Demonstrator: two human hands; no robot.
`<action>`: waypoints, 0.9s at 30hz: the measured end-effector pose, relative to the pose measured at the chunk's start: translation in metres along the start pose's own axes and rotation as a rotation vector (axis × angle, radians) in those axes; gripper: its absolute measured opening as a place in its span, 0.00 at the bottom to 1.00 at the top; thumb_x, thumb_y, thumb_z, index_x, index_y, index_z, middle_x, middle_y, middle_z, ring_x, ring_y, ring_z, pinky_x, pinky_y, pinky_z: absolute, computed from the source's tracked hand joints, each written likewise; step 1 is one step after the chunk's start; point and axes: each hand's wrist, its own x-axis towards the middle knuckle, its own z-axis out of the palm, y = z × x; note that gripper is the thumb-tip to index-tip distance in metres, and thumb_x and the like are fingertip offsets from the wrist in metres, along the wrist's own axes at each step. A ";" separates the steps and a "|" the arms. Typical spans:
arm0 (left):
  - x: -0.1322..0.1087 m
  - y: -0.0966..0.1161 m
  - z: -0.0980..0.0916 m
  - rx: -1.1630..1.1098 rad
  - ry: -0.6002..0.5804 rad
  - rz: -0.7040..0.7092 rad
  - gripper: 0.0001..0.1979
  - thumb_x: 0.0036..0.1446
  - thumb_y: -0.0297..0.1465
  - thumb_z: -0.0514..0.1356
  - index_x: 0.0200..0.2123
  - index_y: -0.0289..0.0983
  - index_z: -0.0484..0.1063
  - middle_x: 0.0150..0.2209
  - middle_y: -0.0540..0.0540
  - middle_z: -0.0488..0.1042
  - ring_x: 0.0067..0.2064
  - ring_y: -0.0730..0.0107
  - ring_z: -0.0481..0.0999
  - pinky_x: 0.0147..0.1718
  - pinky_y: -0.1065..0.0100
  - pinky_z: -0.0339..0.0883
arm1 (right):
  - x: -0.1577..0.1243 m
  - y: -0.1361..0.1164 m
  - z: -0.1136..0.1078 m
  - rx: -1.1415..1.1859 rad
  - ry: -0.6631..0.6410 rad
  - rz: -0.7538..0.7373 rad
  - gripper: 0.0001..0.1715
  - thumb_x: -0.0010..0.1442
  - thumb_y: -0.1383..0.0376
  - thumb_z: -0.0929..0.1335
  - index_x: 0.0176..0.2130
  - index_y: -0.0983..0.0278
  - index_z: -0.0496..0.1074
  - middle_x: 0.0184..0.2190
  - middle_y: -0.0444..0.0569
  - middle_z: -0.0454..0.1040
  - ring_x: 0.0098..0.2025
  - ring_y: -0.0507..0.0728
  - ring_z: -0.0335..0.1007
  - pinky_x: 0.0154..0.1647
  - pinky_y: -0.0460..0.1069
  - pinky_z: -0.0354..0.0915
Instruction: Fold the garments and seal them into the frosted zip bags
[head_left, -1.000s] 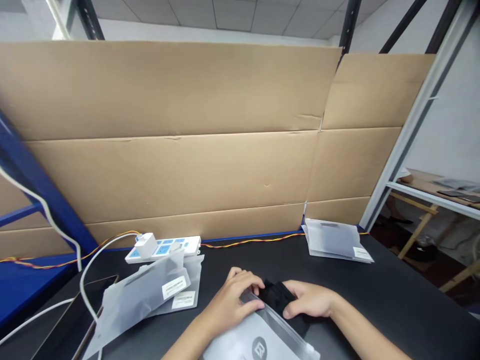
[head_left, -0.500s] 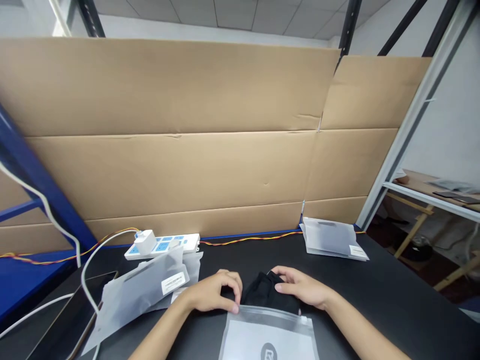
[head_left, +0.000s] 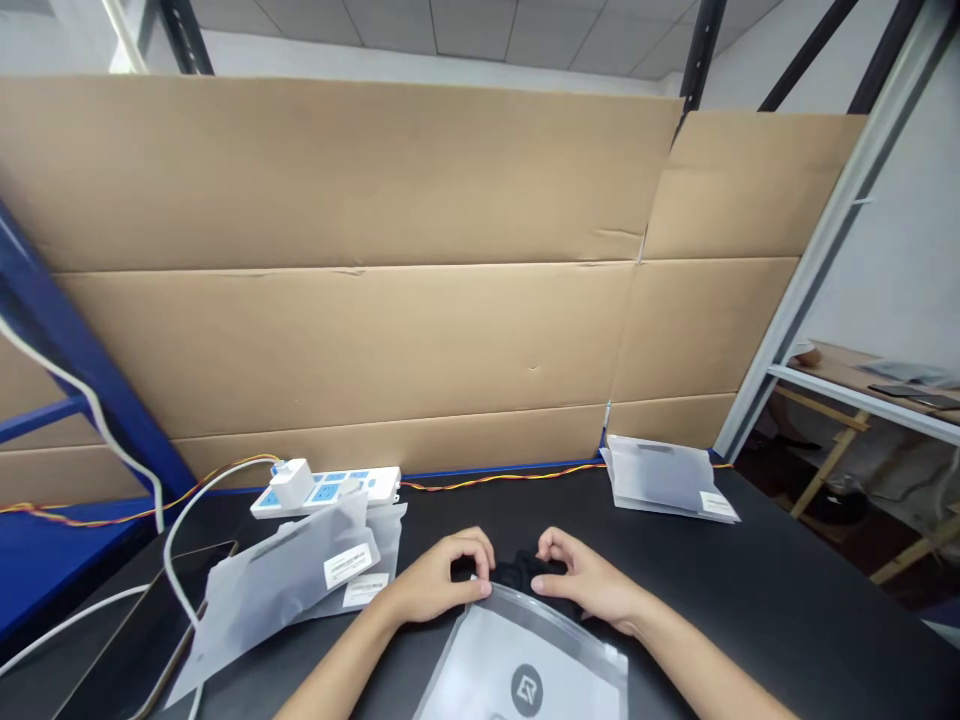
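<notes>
A frosted plastic zip bag (head_left: 559,655) with a dark round logo lies at the front of the black table. Black fabric (head_left: 517,572) is bunched at its top opening, partly hidden by the bag and my fingers. My left hand (head_left: 454,580) pinches the bag's upper left corner between thumb and fingers. On the other side, my right hand (head_left: 581,580) is closed on the black fabric, its thumb and fingertips pressed into it.
Frosted bags with white labels (head_left: 285,575) lie to the left, before a white power strip (head_left: 326,492) with a plug and cables. More frosted bags (head_left: 667,480) sit at the back right. A dark flat device (head_left: 142,630) rests at the left edge. Cardboard (head_left: 420,350) walls the back.
The bag has tilted, its left corner lifted slightly up and away with my left hand. The black fabric is more bunched and shows less above the opening. My right hand has curled tighter.
</notes>
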 end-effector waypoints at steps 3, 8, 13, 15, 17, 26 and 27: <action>-0.001 -0.001 0.001 -0.015 0.027 0.005 0.09 0.58 0.35 0.65 0.30 0.37 0.71 0.44 0.45 0.73 0.46 0.62 0.73 0.50 0.62 0.62 | 0.000 -0.003 0.000 -0.024 -0.060 -0.051 0.16 0.52 0.60 0.75 0.39 0.62 0.70 0.36 0.42 0.71 0.32 0.48 0.63 0.28 0.41 0.58; -0.001 0.000 0.002 -0.035 0.035 0.015 0.08 0.57 0.33 0.65 0.28 0.37 0.70 0.42 0.46 0.74 0.45 0.63 0.73 0.48 0.63 0.63 | -0.006 -0.010 0.001 -0.063 -0.272 0.080 0.19 0.56 0.54 0.72 0.44 0.61 0.73 0.33 0.41 0.70 0.20 0.44 0.55 0.15 0.40 0.54; -0.001 -0.001 0.001 -0.119 -0.014 0.012 0.10 0.57 0.31 0.64 0.26 0.37 0.67 0.42 0.45 0.76 0.43 0.63 0.75 0.45 0.64 0.65 | -0.010 -0.013 -0.001 -0.084 -0.324 0.056 0.24 0.60 0.47 0.68 0.47 0.61 0.75 0.40 0.44 0.66 0.20 0.42 0.58 0.16 0.39 0.59; -0.002 -0.003 0.001 -0.166 -0.022 0.001 0.12 0.57 0.31 0.64 0.26 0.37 0.66 0.42 0.44 0.77 0.44 0.63 0.76 0.44 0.64 0.65 | -0.011 -0.013 -0.003 -0.051 -0.366 0.043 0.26 0.59 0.47 0.70 0.49 0.60 0.74 0.42 0.45 0.67 0.22 0.43 0.61 0.17 0.40 0.62; -0.002 -0.004 0.001 -0.186 -0.014 -0.011 0.12 0.57 0.31 0.64 0.26 0.37 0.65 0.40 0.44 0.78 0.42 0.63 0.76 0.44 0.64 0.65 | -0.011 -0.012 -0.005 0.002 -0.431 0.057 0.29 0.54 0.49 0.74 0.51 0.60 0.72 0.39 0.43 0.69 0.22 0.44 0.63 0.19 0.41 0.62; 0.000 -0.012 0.009 -0.195 0.073 -0.059 0.12 0.56 0.34 0.64 0.26 0.37 0.64 0.30 0.48 0.76 0.33 0.69 0.73 0.35 0.69 0.64 | -0.018 -0.016 0.004 -0.031 -0.683 0.065 0.37 0.44 0.47 0.78 0.49 0.63 0.76 0.41 0.47 0.77 0.41 0.54 0.72 0.41 0.45 0.65; 0.000 -0.013 0.010 -0.197 0.083 -0.059 0.12 0.56 0.34 0.65 0.26 0.37 0.64 0.30 0.48 0.76 0.32 0.69 0.73 0.34 0.69 0.64 | -0.018 -0.017 0.004 -0.061 -0.688 0.058 0.37 0.44 0.46 0.77 0.49 0.63 0.76 0.41 0.47 0.77 0.40 0.55 0.72 0.41 0.45 0.65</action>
